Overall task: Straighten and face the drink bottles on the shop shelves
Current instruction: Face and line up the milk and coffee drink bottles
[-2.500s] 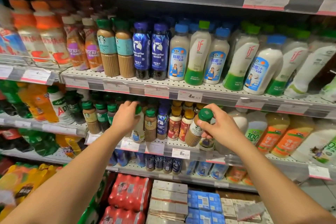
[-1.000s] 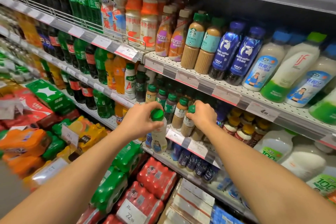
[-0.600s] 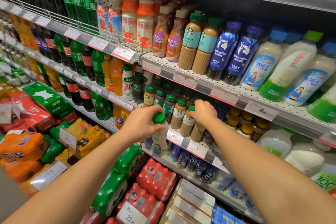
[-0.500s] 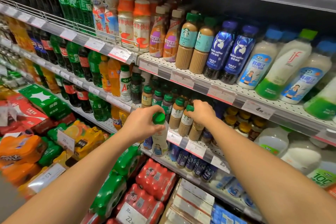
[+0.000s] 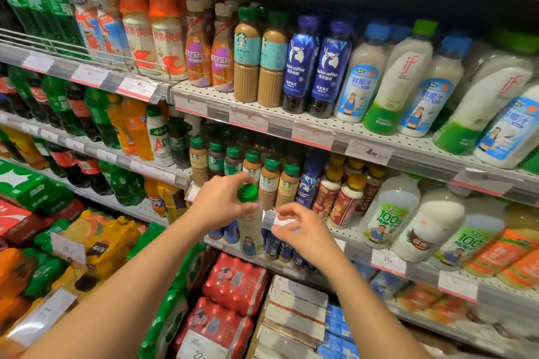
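My left hand grips a pale bottle with a green cap by its neck and holds it upright in front of the middle shelf. My right hand hovers just right of that bottle, fingers loosely curled, holding nothing. Behind both hands stands a row of small green-capped Starbucks coffee bottles, upright with labels facing out. To their right are a blue bottle and red-labelled bottles with yellow caps.
The shelf above carries coffee bottles, blue Luckin bottles and white coconut drinks. Soda bottles fill the left bays. Shrink-wrapped packs and cartons are stacked on the floor below.
My right hand has let go of the Starbucks bottle on the shelf and drawn back toward the bottle in my left hand. My left hand keeps its grip; the view has shifted left.
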A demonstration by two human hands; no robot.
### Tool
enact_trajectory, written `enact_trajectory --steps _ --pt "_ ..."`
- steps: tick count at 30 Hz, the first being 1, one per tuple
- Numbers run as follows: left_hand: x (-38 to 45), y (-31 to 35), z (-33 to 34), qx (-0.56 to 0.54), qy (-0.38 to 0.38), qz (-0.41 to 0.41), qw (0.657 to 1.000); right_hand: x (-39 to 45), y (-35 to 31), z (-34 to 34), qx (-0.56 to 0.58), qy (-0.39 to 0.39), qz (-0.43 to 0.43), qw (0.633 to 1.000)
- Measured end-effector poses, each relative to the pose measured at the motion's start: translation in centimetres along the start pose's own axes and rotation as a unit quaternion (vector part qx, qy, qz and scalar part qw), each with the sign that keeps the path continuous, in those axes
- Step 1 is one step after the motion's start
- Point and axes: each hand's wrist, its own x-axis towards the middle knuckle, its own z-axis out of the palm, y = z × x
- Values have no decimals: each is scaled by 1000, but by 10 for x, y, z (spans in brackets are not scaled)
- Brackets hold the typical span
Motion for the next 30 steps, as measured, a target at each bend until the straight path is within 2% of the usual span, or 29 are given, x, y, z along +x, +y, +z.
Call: enact_trajectory --steps 5,14,16,19,20,23,25,30 --pt "3 32 18 3 -25 42 999 -13 12 -2 -70 -36 16 997" --pt "7 81 43 -32 -22 97 994 -23 29 -29 -94 56 39 993" --pt "9 86 46 -24 -47 126 991 -28 30 -37 -109 64 39 991" --pt "18 81 35 -59 -123 148 980 -35 36 -50 -111 87 45 989" --pt "26 74 29 -55 -122 142 981 -37 38 -55 -112 97 49 988" --pt "60 43 9 31 -33 78 996 -40 40 -71 -99 127 59 985" --pt "84 19 3 120 14 30 992 -40 38 -81 -96 147 58 983" --pt "120 -11 13 285 -44 24 957 -39 37 -96 -98 170 60 979"
